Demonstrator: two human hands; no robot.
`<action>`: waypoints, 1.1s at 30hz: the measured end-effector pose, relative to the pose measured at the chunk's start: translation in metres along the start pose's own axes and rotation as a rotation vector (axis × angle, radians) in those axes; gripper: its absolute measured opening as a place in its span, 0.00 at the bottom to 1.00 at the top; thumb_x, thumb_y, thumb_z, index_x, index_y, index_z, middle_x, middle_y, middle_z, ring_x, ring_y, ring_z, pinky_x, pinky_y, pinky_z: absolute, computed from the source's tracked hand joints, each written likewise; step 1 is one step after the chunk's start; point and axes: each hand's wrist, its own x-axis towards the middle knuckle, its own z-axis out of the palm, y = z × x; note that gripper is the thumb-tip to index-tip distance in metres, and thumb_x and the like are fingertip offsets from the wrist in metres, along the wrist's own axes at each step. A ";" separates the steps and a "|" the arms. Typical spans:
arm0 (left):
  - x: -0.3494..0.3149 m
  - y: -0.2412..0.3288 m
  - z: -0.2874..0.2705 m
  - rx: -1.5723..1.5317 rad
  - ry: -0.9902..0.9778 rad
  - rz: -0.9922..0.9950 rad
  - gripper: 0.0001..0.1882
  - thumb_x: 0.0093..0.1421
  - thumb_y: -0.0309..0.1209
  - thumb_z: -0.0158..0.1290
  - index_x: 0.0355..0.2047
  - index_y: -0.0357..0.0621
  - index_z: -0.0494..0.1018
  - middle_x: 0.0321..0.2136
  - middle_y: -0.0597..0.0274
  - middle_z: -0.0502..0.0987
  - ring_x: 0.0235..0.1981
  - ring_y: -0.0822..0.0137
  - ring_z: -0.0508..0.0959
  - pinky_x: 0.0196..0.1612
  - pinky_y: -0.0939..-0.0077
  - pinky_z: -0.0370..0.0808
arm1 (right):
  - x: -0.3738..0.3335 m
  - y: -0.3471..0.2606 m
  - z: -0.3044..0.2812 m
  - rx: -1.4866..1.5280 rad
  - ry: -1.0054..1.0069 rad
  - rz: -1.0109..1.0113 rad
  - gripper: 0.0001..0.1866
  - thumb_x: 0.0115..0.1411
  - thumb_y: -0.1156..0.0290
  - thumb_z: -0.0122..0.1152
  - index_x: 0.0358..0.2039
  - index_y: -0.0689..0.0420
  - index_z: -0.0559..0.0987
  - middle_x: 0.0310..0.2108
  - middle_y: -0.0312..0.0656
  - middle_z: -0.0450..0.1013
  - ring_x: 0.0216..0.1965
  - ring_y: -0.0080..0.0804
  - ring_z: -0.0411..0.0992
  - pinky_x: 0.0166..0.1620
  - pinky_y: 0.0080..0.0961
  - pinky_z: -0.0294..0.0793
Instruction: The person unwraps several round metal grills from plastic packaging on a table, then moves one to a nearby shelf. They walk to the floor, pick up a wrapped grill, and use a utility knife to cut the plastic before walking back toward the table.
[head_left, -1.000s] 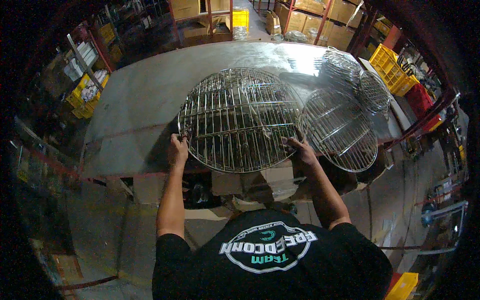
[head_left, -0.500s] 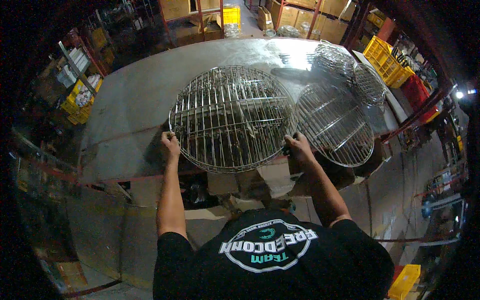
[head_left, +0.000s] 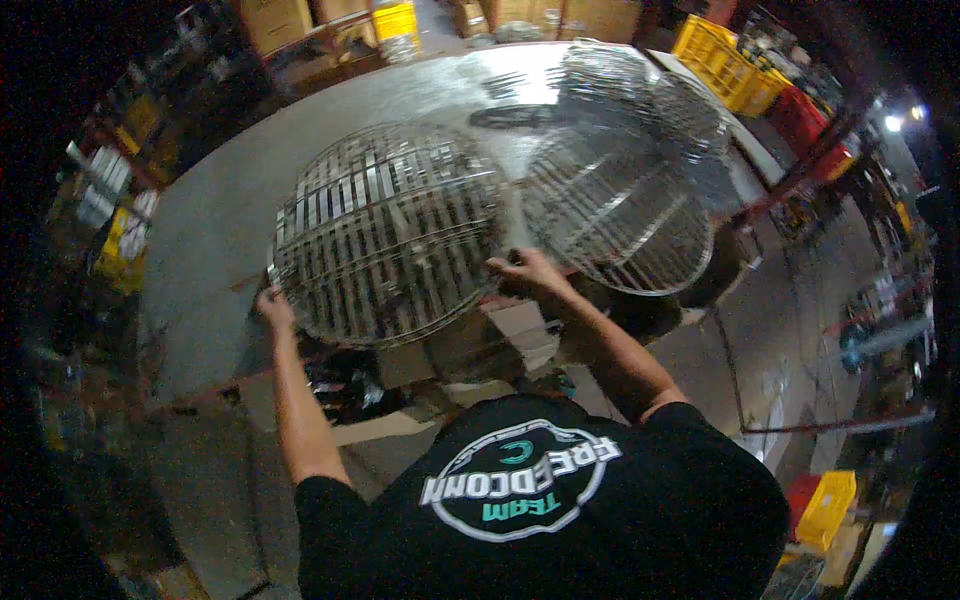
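Observation:
A large round wire grill grate (head_left: 390, 235) with parallel bars lies at the near edge of the grey table (head_left: 215, 215). My left hand (head_left: 277, 306) is closed on its near left rim. At its right rim is my right hand (head_left: 530, 272), with thumb and fingers pinched at the wire, somewhat smeared by motion. More bars show through the grate, so several may be stacked; I cannot tell. Just right of it, a second round grate (head_left: 620, 210) reaches past the table's near edge.
Shiny wire pieces (head_left: 605, 75) are piled at the far right of the table, beside a smaller round grate (head_left: 690, 115). Beyond that edge stand a yellow crate (head_left: 725, 65) and a red one (head_left: 800, 120). Cardboard (head_left: 520, 335) sits below the near edge.
The view has shifted and turned, moving the whole scene. The large grate has slid slightly left, away from the second grate, with both my hands still at its rim.

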 end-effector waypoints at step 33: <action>-0.430 0.310 0.321 -0.187 -0.794 -0.718 0.25 0.54 0.43 0.58 0.41 0.33 0.68 0.32 0.54 0.77 0.29 0.64 0.78 0.32 0.73 0.74 | 0.106 0.279 -0.459 -0.752 0.643 0.161 0.28 0.50 0.52 0.61 0.49 0.52 0.72 0.42 0.51 0.70 0.46 0.55 0.67 0.51 0.43 0.65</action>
